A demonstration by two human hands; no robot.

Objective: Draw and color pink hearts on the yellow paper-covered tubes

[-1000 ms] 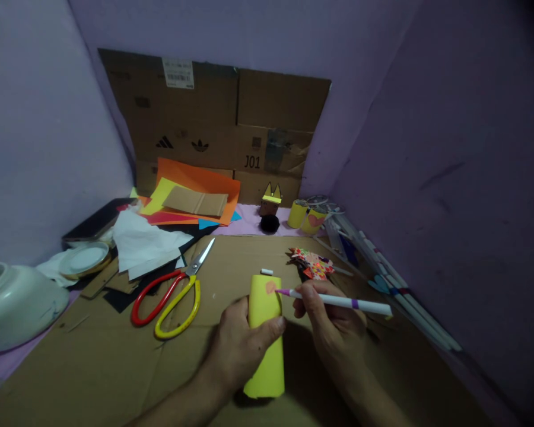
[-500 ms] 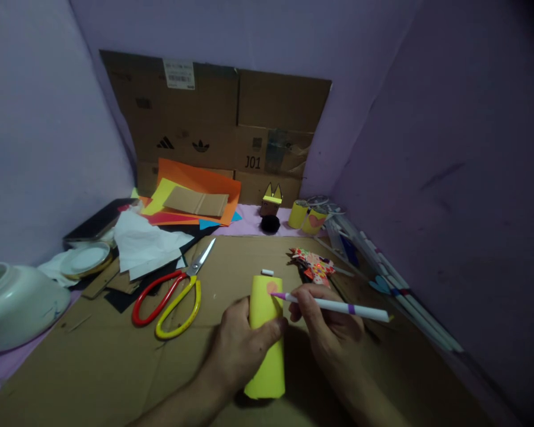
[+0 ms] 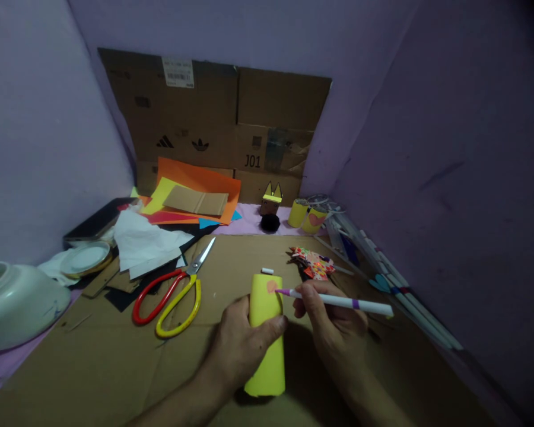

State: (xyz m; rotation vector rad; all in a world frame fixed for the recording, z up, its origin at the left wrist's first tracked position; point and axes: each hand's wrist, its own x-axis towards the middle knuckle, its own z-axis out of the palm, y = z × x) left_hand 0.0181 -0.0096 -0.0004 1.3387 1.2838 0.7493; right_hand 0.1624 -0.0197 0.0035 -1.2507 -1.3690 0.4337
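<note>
My left hand [image 3: 244, 341] is wrapped round a yellow paper tube [image 3: 267, 370], its thumb across the front. Near the tube's top is a small orange-pink patch [image 3: 272, 287]. My right hand [image 3: 333, 320] grips a white felt-tip pen [image 3: 360, 305] with a purple band and purple tip. That tip is at the lower right edge of the patch; whether it touches the paper I cannot tell. Just beyond the tube lies a small white cap-like piece [image 3: 267, 270]. Scissors [image 3: 178, 299] with one red and one yellow handle lie open to the left.
Beyond my right hand are a floral-patterned bundle [image 3: 315, 264], two yellow rolls [image 3: 298, 213] and a small eared cardboard box [image 3: 271, 201]. White tissue [image 3: 146, 243] and coloured paper [image 3: 222, 181] lie back left. A pale bowl [image 3: 22, 305] stands far left. White rods [image 3: 409, 296] line the right wall.
My right hand has shifted slightly to the right, and the pen's tip has moved from within the patch to its lower right edge. My left hand and the tube stay nearly still.
</note>
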